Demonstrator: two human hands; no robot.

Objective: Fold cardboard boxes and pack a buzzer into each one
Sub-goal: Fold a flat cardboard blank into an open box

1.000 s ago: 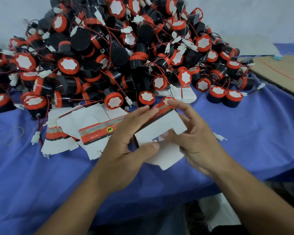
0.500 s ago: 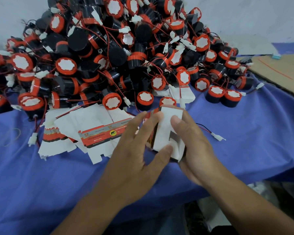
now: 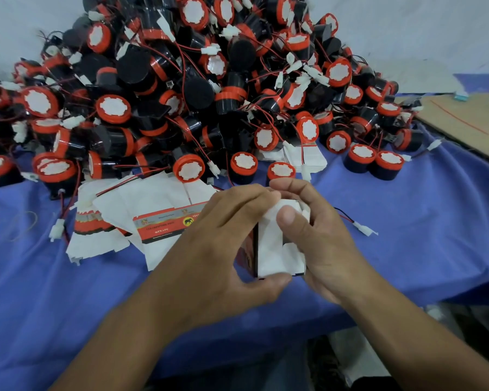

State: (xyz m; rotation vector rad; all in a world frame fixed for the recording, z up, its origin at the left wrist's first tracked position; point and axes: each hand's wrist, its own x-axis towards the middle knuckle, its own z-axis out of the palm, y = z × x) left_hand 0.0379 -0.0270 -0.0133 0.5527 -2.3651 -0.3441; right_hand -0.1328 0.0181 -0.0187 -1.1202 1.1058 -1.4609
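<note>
Head view: looks down at both hands.
Box (image 3: 268, 249): white flaps and a red side, held up between the hands over the blue cloth (image 3: 435, 221).
Left hand (image 3: 209, 249): fingers curled over the top, thumb under the bottom.
Right hand (image 3: 328, 249): fingers curled round it, thumb pressing a white flap.
Flat boxes (image 3: 158, 227): on the cloth to the left. One reads "QTY:1PC" beside a yellow elephant badge.
Buzzers (image 3: 195, 94): a big black and red heap behind.
</note>
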